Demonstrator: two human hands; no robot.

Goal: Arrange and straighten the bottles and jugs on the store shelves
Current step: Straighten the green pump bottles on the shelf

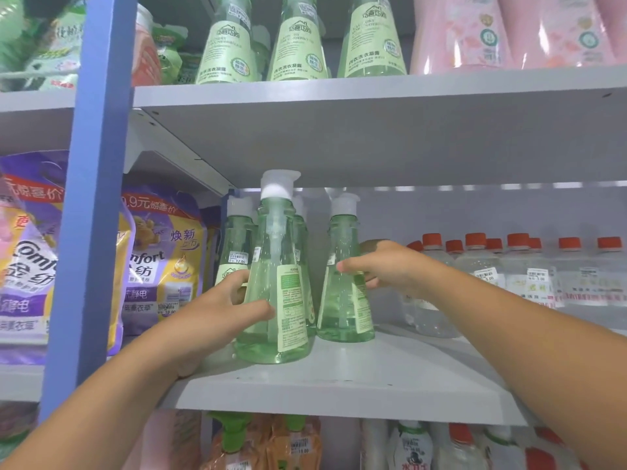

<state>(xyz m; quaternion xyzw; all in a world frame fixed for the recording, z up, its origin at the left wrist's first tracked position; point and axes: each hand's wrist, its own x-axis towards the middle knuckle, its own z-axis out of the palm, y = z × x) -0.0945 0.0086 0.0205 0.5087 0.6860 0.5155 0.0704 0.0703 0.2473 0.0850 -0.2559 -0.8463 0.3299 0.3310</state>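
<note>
Two grips: my left hand (217, 300) wraps the front green pump bottle (276, 283), thumb across its face and fingers curled round its left side; my right hand (383, 266) pinches the second green pump bottle (344, 279) at mid-height, thumb in front, fingers behind.
Where they stand: both bottles are upright on the grey middle shelf (339, 385), the front one near the edge, the second further in and just to its right.
Behind: more green pump bottles (237, 245) crowd close behind the front one.
Right side: clear bottles with red caps (475, 262) stand in a row behind my right wrist.
Left side: a blue upright post (91, 198), then purple softener pouches (163, 259).
Above: the upper shelf (373, 93) hangs just over the front bottle's pump, carrying three green bottles (298, 45) and pink bottles (509, 32).
Below: orange pouches (271, 442).
</note>
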